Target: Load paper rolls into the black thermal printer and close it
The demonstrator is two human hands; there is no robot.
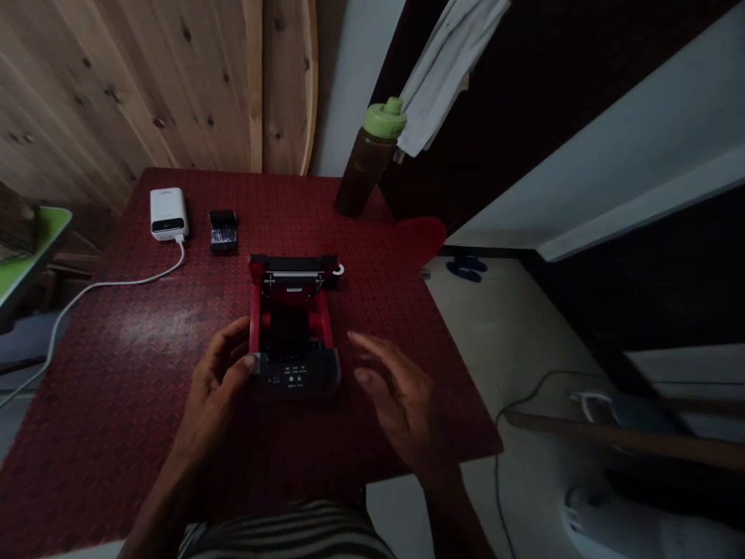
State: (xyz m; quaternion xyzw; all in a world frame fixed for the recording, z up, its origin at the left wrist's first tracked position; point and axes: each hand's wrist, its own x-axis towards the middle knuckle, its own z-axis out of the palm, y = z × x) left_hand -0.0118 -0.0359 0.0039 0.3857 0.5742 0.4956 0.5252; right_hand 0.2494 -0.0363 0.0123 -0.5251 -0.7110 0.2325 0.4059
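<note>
A small red-and-black label printer [296, 379] stands on the red patterned table with its lid [294, 268] raised at the back. Inside the bay is a dark area too dim to make out, and a panel with small buttons and white markings faces me. My left hand [218, 376] grips the printer's left side, thumb on the front corner and fingers along the side. To the right of the printer, my right hand [396, 392] hovers apart from it, fingers stretched out and holding nothing.
On the table [145, 334] lie a white power bank [168, 211] with a white cable [122, 283] and a small black item with a roll [223, 231]. A brown bottle [365, 167] with a green lid stands at the back. A red stool [424, 239] is beyond the right edge.
</note>
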